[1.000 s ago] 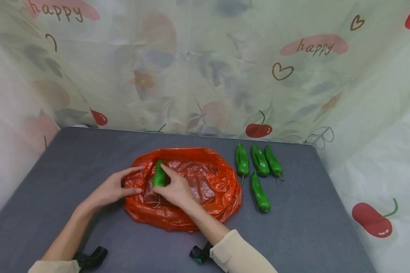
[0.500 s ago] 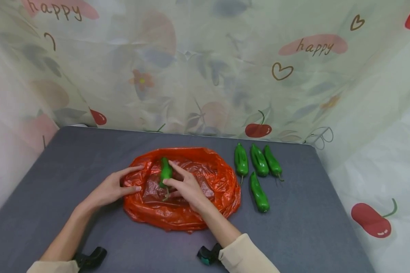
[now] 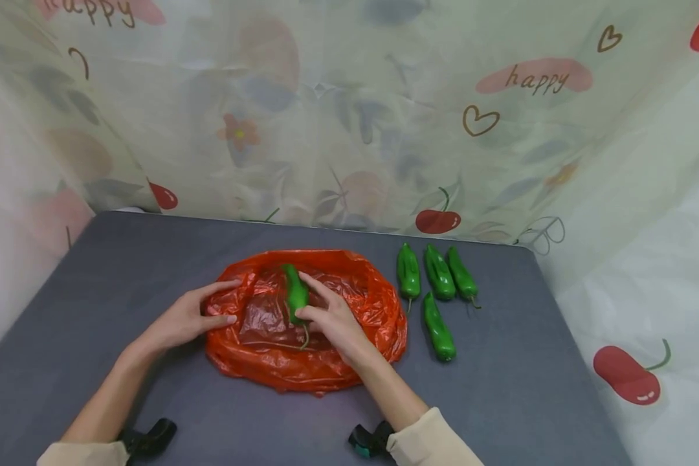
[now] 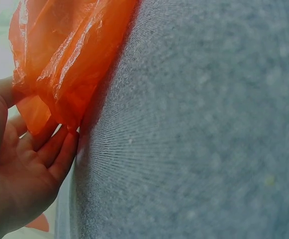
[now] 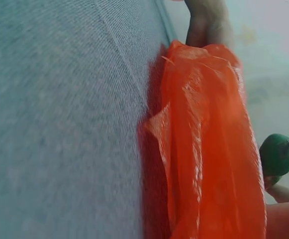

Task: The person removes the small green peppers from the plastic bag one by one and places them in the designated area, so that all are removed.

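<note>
A red plastic bag (image 3: 320, 382) lies spread wide on the table, its mouth facing up. My left hand (image 3: 177, 320) holds the bag's left rim, with thumb and index finger over the edge; in the left wrist view the other fingers (image 4: 62, 154) sit beneath the crumpled film. Above the bag's opening, my right hand (image 3: 338, 323) pinches a green pepper (image 3: 296, 294), its thin stem pointing toward me. From the right wrist view, the stem end of that pepper (image 5: 278, 154) shows past the bag's side, and the gripping fingers are partly hidden.
Several green peppers (image 3: 439, 275) lie to the right of the bag, and a single one (image 3: 439, 330) is nearer to me. The dark grey table (image 3: 518, 362) ends at a patterned curtain (image 3: 326, 162) behind and at the sides.
My right hand has drawn the pepper rightward from the bag's left part toward its middle. The left hand has stayed at the left rim. The view has shifted slightly.
</note>
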### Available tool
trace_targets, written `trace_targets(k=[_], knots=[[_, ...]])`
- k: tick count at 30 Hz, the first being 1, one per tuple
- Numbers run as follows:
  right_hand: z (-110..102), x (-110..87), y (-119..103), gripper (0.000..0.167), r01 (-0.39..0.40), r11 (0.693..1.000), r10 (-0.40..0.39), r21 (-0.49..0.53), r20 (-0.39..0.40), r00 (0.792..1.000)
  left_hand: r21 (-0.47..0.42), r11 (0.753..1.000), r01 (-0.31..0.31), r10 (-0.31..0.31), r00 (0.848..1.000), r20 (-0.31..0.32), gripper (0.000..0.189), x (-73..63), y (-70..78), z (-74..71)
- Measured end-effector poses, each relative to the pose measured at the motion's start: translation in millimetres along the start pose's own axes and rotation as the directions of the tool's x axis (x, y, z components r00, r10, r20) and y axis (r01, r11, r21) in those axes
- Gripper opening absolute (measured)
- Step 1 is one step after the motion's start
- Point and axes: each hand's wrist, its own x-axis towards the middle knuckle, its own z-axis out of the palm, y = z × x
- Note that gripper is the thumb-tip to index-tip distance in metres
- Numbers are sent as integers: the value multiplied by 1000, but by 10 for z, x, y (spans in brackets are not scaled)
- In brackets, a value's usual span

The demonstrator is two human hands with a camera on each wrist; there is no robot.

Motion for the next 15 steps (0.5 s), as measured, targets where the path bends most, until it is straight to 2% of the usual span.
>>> trace_targets(k=[15], knots=[[-254,-193,-26,61,79,991,-87,-112,-69,994,-56,998,23,-22,1000,14,67,-2,5,12]])
